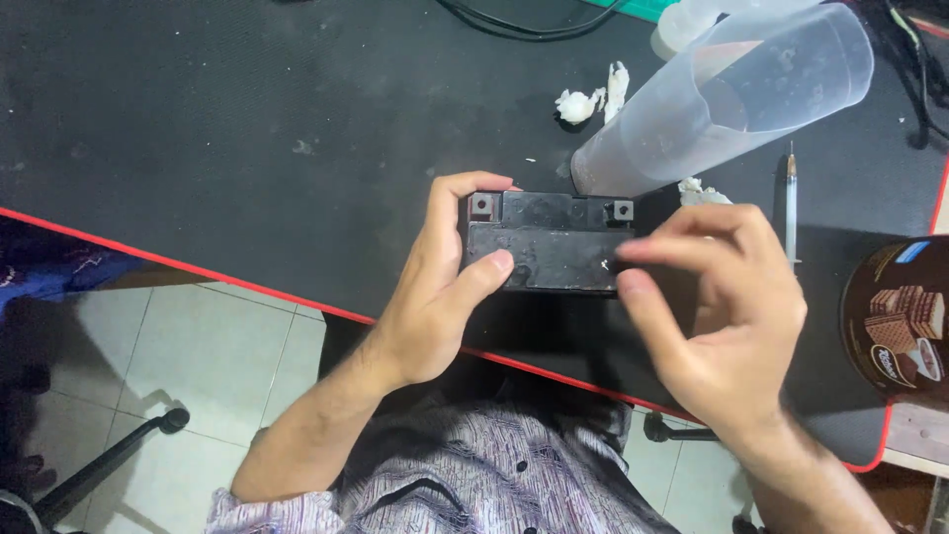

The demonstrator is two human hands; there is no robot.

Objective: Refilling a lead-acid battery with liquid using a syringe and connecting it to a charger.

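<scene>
A: Two hands on it: left hand (435, 297) grips the black rectangular plastic battery (550, 242) mid-frame on the black surface (247, 148), right hand (727, 316) pinching loosely beside it, holding nothing.

B: Risky, a bump could topple that clear plastic measuring cup (727, 94) just behind.

Wide bare stretch of black surface (217, 129) across the upper left of the frame, open to approach. Crowded at upper right: tall clear measuring cup (727, 99) just behind the black battery (549, 242), white wads (593, 97) beside it, a syringe (791, 203) and round tin (900, 321) at right edge.
</scene>
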